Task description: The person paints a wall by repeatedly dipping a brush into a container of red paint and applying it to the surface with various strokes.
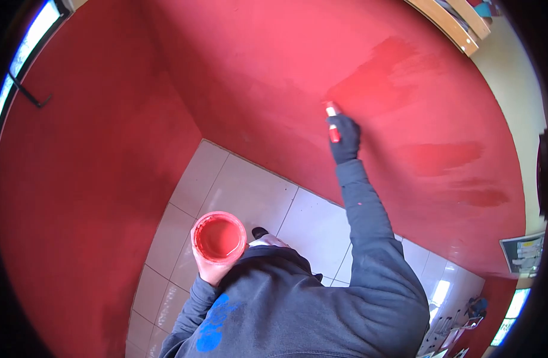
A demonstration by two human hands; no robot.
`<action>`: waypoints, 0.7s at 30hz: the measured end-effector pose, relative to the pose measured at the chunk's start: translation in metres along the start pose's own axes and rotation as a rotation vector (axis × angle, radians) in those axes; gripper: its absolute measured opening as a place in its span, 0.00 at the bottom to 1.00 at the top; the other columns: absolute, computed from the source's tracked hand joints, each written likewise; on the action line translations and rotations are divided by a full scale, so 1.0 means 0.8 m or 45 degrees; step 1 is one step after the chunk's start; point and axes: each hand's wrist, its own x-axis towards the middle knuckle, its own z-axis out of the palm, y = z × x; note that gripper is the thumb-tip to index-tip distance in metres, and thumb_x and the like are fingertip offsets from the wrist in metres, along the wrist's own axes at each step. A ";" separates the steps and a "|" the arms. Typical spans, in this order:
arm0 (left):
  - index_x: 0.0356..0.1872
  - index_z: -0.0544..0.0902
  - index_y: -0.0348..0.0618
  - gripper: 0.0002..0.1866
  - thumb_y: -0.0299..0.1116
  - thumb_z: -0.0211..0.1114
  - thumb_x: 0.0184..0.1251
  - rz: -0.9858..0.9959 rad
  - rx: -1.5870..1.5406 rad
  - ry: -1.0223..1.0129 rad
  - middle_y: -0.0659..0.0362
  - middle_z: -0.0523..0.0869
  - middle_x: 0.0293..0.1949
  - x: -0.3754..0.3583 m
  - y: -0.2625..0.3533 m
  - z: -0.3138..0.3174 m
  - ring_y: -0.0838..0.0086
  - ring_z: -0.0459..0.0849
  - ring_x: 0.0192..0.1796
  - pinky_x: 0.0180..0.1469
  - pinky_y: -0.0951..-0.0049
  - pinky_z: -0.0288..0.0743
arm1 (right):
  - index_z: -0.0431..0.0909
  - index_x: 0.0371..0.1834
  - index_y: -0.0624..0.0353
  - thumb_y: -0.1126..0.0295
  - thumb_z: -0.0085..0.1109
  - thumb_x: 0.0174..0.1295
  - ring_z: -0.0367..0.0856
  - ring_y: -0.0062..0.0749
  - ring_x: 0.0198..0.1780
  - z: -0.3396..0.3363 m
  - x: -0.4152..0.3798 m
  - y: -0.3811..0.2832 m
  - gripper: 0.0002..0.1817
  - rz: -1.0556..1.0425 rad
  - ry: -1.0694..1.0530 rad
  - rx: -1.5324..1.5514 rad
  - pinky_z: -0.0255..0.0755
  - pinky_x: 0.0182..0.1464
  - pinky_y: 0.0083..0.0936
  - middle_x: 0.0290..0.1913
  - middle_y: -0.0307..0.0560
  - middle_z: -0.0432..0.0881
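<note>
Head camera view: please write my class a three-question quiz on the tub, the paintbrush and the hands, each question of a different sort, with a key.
1. True or false: the left hand wears a dark glove.
2. Choose one. The right hand holds:
A) a roller
B) a paintbrush
C) a scraper
3. Fill in the blank: the open tub contains ____ paint.

Key: 1. False, it is bare. 2. B. 3. Red.

Open paint tub (220, 213), brush (332, 122) at red wall (399, 101)
</note>
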 end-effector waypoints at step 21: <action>0.56 0.71 0.41 0.43 0.27 0.83 0.32 0.067 -0.027 0.046 0.56 0.79 0.51 0.006 -0.029 0.001 0.69 0.79 0.53 0.55 0.67 0.74 | 0.83 0.39 0.51 0.74 0.62 0.51 0.77 0.39 0.49 -0.035 0.031 0.033 0.11 -0.096 0.252 -0.314 0.70 0.50 0.36 0.46 0.43 0.79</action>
